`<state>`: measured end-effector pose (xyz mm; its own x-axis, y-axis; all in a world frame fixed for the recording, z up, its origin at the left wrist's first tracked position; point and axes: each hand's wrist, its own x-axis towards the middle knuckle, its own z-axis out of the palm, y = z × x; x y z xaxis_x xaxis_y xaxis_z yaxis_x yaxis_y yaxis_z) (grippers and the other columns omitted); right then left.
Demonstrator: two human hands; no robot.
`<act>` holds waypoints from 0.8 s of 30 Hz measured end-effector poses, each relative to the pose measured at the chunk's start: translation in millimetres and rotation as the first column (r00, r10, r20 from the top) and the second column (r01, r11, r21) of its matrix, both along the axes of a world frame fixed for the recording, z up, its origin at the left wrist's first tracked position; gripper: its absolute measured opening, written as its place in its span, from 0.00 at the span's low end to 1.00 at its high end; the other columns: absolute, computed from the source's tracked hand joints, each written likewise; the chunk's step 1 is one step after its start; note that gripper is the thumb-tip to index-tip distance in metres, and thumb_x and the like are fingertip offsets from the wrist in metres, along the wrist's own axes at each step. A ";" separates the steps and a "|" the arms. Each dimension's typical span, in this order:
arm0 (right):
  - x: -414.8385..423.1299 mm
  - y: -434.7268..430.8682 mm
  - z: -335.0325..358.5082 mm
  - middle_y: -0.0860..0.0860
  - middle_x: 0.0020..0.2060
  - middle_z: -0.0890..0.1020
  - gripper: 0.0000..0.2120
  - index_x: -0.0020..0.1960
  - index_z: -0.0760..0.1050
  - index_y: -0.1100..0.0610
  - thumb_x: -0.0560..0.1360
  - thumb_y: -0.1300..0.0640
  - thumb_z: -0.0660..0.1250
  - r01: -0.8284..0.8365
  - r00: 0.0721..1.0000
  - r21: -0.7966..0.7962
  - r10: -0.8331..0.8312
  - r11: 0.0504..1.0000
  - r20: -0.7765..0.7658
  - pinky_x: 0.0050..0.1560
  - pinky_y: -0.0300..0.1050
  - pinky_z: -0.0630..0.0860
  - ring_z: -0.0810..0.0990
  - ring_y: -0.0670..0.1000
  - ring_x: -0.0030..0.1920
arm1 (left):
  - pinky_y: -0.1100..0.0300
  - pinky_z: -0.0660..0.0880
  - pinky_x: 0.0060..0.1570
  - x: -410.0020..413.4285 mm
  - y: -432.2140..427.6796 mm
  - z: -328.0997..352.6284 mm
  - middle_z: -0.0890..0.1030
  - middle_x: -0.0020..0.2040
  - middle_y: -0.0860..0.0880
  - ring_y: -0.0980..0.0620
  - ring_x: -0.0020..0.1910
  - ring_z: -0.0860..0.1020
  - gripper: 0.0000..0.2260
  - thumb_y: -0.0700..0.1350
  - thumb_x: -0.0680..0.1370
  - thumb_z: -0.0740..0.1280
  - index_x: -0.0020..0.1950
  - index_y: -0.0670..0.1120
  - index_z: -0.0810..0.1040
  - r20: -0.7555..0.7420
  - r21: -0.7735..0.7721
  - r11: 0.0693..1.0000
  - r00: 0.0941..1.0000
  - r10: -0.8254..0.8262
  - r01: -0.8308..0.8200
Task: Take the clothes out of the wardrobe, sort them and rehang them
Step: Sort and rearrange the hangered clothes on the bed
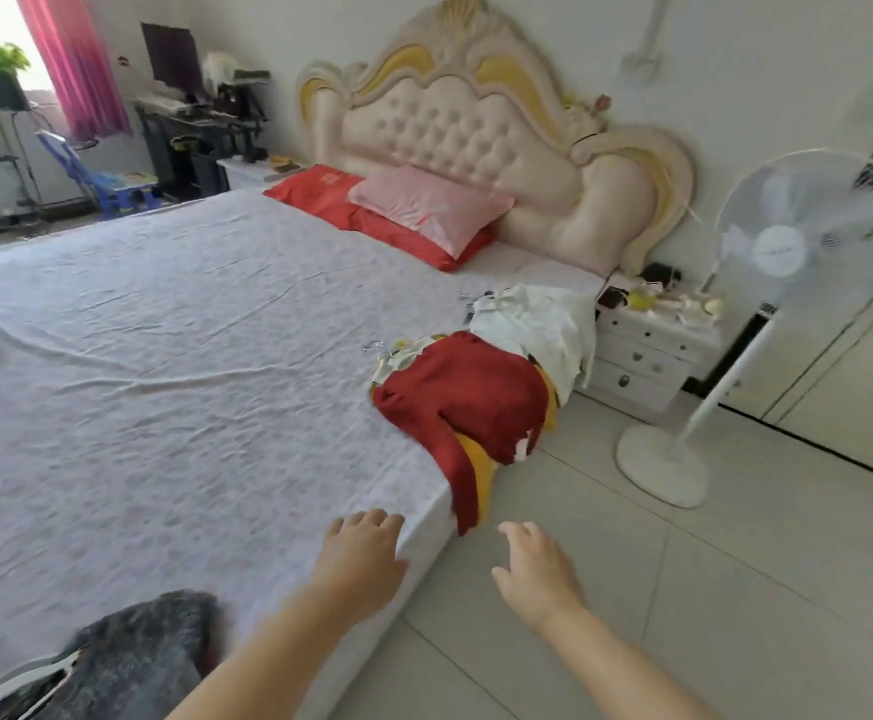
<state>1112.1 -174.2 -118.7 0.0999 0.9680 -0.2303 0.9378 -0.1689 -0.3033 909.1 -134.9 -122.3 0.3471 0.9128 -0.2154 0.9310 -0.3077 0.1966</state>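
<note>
Room: bedroom with a pale tiled floor; a wide bed (pixel 164 356) in a white sheet fills the left and middle, with a tufted headboard (pixel 476 127) at the far end.
Clothes: a red garment (pixel 465 392) lies over a yellow garment (pixel 481 470) at the bed's right edge, one sleeve hanging down the side. A white garment (pixel 533 324) lies just beyond. A grey fuzzy garment (pixel 138 662) lies near left.
Left hand (pixel 361 553): fingers loosely spread, empty, over the bed's right edge.
Right hand (pixel 538 569): fingers relaxed, empty, over the floor.
Far right: a white pedestal fan (pixel 782 241) beside a nightstand (pixel 652 350).
</note>
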 end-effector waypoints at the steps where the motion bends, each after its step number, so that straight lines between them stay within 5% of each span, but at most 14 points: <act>1: 24.3 1.0 0.0 0.50 0.63 0.70 0.22 0.69 0.63 0.52 0.76 0.52 0.62 0.025 1.000 -0.008 -0.025 1.000 0.012 0.61 0.44 0.67 0.70 0.52 0.63 | 0.54 0.57 0.67 24.4 6.0 -1.1 0.66 0.70 0.52 0.50 0.69 0.63 0.22 0.55 0.79 0.56 0.72 0.52 0.61 -0.002 -0.002 1.000 1.000 -0.020 0.020; 10: 218.4 39.8 3.3 0.50 0.64 0.70 0.23 0.70 0.62 0.53 0.77 0.53 0.63 0.117 0.991 -0.029 -0.115 0.993 0.066 0.61 0.43 0.66 0.68 0.52 0.65 | 0.55 0.61 0.64 225.0 57.4 -2.1 0.70 0.64 0.51 0.50 0.65 0.67 0.19 0.53 0.78 0.58 0.68 0.50 0.65 -0.009 -0.013 0.992 0.992 -0.123 0.123; 24: 350.3 235.1 -12.7 0.50 0.63 0.70 0.23 0.69 0.62 0.52 0.77 0.53 0.63 0.132 0.985 -0.044 -0.127 0.990 0.114 0.59 0.43 0.67 0.70 0.52 0.63 | 0.54 0.62 0.63 366.7 260.5 -22.3 0.71 0.64 0.52 0.50 0.65 0.68 0.20 0.53 0.77 0.59 0.68 0.51 0.66 -0.003 -0.023 0.989 0.990 -0.143 0.143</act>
<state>1462.4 60.9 -131.4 0.2513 0.9325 -0.2592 0.9344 -0.3036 -0.1864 1275.8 125.6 -144.6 0.4730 0.8486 -0.2370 0.8785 -0.4335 0.2009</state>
